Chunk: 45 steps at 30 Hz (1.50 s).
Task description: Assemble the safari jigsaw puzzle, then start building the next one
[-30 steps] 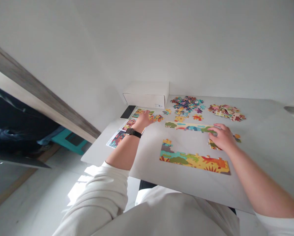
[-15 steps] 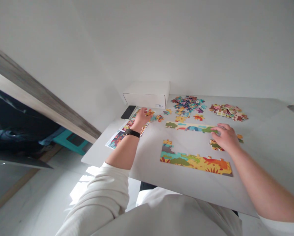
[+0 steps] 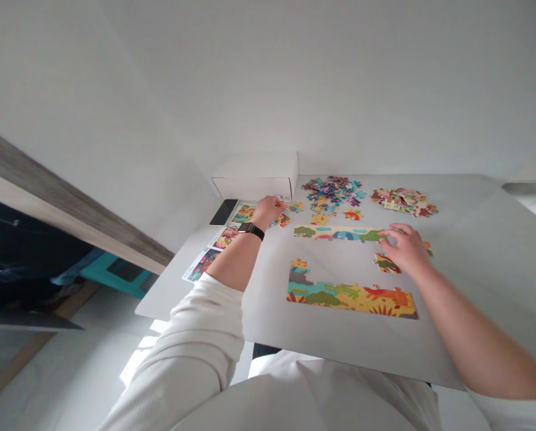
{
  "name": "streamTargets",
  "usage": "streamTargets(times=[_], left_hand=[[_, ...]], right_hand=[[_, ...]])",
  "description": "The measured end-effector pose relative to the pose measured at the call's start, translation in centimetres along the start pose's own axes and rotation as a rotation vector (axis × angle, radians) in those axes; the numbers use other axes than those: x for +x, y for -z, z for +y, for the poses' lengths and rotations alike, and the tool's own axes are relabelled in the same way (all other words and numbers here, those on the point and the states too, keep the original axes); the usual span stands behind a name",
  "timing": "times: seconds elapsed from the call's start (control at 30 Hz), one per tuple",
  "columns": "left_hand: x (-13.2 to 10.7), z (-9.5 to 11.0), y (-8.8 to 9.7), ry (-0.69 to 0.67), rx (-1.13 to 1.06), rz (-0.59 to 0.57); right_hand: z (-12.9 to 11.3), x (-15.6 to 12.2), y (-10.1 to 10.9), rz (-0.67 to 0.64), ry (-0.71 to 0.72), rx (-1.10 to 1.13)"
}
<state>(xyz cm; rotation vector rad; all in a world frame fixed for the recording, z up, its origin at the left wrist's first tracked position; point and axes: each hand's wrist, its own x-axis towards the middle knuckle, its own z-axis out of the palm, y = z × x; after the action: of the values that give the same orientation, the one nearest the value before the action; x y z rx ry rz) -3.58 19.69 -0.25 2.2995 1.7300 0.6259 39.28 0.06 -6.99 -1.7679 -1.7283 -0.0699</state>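
My left hand (image 3: 268,211), with a black watch at the wrist, is over the top end of a printed picture sheet (image 3: 225,237), beside loose jigsaw pieces (image 3: 285,221). Its fingers are curled together; what they hold, if anything, is hidden. Out to the right, my right hand (image 3: 406,246) has its fingers apart, thumb and index at the right end of a joined puzzle strip (image 3: 340,234). Below that hand lies a small joined puzzle section (image 3: 387,263), partly covered. Nearer me is a larger joined section (image 3: 351,298) with animals, rising at its left end.
A white box (image 3: 254,179) stands against the wall, a phone (image 3: 224,212) by its left corner. Two heaps of pieces lie at the back, a multicoloured one (image 3: 333,193) and a pinkish one (image 3: 405,202). A teal stool (image 3: 115,272) is on the floor at left.
My left hand has shifted from above the picture sheet rightward to the loose pieces. My right hand stays at the end of the upper strip. The view has turned slightly.
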Motion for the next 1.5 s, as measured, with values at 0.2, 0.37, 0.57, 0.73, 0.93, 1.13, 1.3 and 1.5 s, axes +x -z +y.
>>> streamTargets(times=[0.2,0.37,0.57,0.73,0.93,1.13,1.3,1.5], left_hand=[[-0.8,-1.5,1.0,0.061,-0.054,0.064],[-3.6,-4.1,3.0,0.235,-0.047,0.049],[-7.1,-4.8,1.6,0.141,0.123,0.017],[-8.3,-4.2,0.6,0.182,0.207,0.0],[-8.4,-4.0,0.8,0.165,0.202,0.024],[-8.4,-4.3,0.7,0.15,0.195,0.027],[-8.4,-3.8,0.8,0.072,0.156,0.111],[-8.7,-2.4,0.9,-0.092,0.119,0.208]], right_hand=[[-0.1,-0.2,-0.3,0.02,0.015,0.006],[-0.2,-0.2,-0.5,0.021,0.036,-0.016],[-0.3,0.0,-0.5,0.024,0.044,-0.003],[-0.7,0.0,-0.3,0.039,0.029,0.024],[-0.9,-0.1,-0.3,0.039,0.03,0.027],[-0.9,-0.1,-0.4,0.033,0.031,0.036],[-1.1,-0.1,-0.3,0.02,0.016,0.038],[-1.3,-0.1,-0.2,0.011,0.014,0.035]])
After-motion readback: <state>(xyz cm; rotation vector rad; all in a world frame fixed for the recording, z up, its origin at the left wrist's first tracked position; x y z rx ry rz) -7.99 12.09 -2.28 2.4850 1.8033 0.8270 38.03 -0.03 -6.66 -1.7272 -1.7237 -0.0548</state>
